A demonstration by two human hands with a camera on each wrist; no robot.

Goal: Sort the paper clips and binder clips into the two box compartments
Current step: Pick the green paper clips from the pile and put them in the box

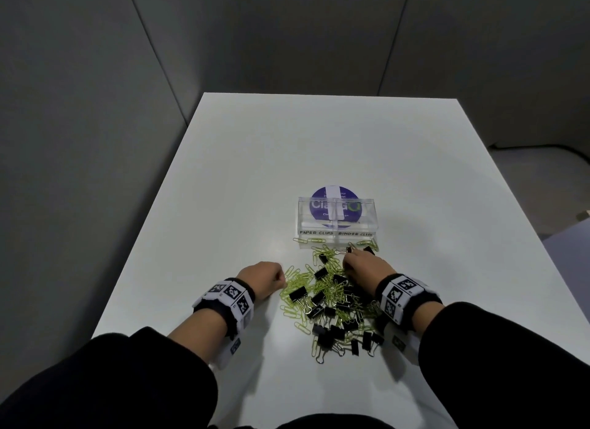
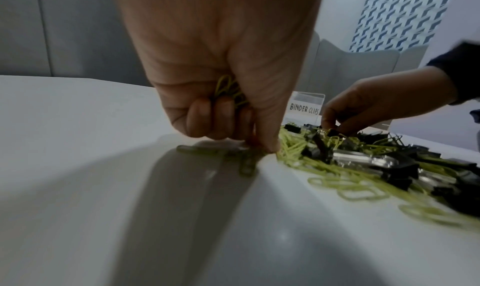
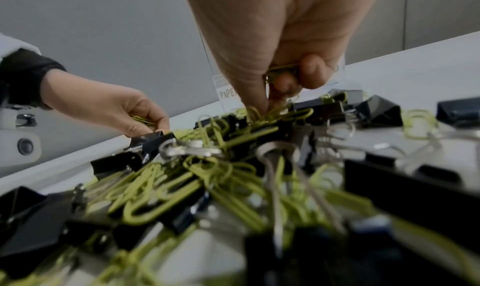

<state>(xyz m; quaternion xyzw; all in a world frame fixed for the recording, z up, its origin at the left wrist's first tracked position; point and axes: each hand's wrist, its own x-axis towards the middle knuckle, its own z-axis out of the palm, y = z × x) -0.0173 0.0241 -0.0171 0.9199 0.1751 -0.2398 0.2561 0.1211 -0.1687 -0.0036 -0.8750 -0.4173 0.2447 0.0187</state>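
A: What surrounds the work?

B: Grey panel walls stand behind a white table (image 1: 223,205). A clear box (image 1: 337,219) with two compartments sits past the middle of the table, at about 12 o'clock from the person's hands. Its front strip reads "PAPER CLIPS" on the left half and "BINDER CLIPS" on the right half. A round purple sticker (image 1: 333,193) shows through the box from beneath.

A: Where are the clips?

B: Green paper clips (image 1: 295,310) and black binder clips (image 1: 298,293) lie mixed in one heap on the table, just in front of the box, between the two wrists. A few paper clips touch the box's front edge.

A: How is the left hand?

B: The left hand (image 1: 265,277) is at 9 o'clock of the heap, at its edge. Its grip is closed: the fingers (image 2: 200,117) curl round a bunch of paper clips in the palm, and the thumb and forefinger tips press down on the table by more paper clips.

A: And the right hand?

B: The right hand (image 1: 364,269) is over the far side of the heap, at 6 o'clock of the "BINDER CLIPS" half. Its curled fingers (image 3: 313,72) keep paper clips against the palm, while the thumb and forefinger pinch into the green clips on top. Both wrists wear bands with black-and-white markers (image 1: 231,296).
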